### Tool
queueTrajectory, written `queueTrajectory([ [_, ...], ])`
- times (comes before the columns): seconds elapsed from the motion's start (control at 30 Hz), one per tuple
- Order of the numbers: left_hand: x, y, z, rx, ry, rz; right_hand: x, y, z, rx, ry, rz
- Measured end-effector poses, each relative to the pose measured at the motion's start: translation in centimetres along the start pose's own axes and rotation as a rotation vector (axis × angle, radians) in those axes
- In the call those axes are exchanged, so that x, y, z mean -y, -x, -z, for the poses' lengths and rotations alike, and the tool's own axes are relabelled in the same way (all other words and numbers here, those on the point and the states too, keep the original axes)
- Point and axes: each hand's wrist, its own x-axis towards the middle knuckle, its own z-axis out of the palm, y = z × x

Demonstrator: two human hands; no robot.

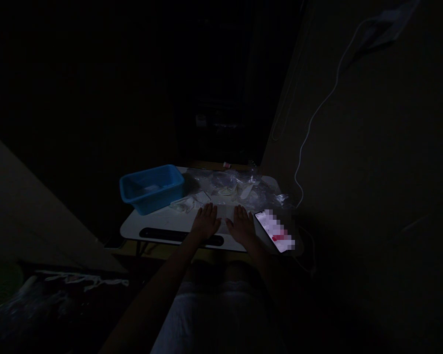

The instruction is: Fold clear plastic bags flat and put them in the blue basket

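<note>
Both hands lie palm down on the small white counter (151, 223), close to its near edge. The left hand (205, 222) and the right hand (242, 226) are flat with fingers stretched forward and slightly spread, holding nothing. Between them lies a pale thin sheet (223, 213); the dim light hides whether the fingers touch it. A lit phone (275, 230) rests at the near right corner, just beside the right hand. A blue plastic tub (151, 188) sits at the far left corner, and crumpled clear plastic bags (231, 183) cover the far edge
</note>
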Motion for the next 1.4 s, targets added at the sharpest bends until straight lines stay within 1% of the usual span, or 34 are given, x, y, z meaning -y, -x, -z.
queueTrajectory([
  [0.2, 0.04, 0.08, -0.18, -0.023, 0.013, -0.008, 0.0, 0.1, -0.06, -0.005, -0.003, 0.01],
  [0.4, -0.02, 0.13, 0.03, 0.004, 0.016, -0.001, 0.05, 0.11, -0.04, -0.011, -0.006, 0.004],
  [0.53, 0.02, 0.08, -0.03, -0.009, 0.027, -0.003, 0.06, 0.03, 0.03, 0.018, -0.001, -0.003],
  [0.8, -0.08, 0.07, 0.31, 0.001, 0.035, 0.005, 0.06, 0.14, 0.12, 0.014, 0.013, 0.002],
  [0.93, -0.05, -0.02, 0.18, 0.015, 0.035, 0.007, 0.03, 0.07, -0.05, 0.009, 0.014, 0.001],
  [1.13, -0.06, 0.06, 0.12, -0.002, 0.016, -0.001, 0.01, 0.08, 0.06, 0.004, -0.001, 0.004],
  [1.4, 0.01, -0.01, 0.05, 0.018, 0.008, -0.003, 0.0, 0.08, 0.15, -0.003, -0.002, 0.007],
])
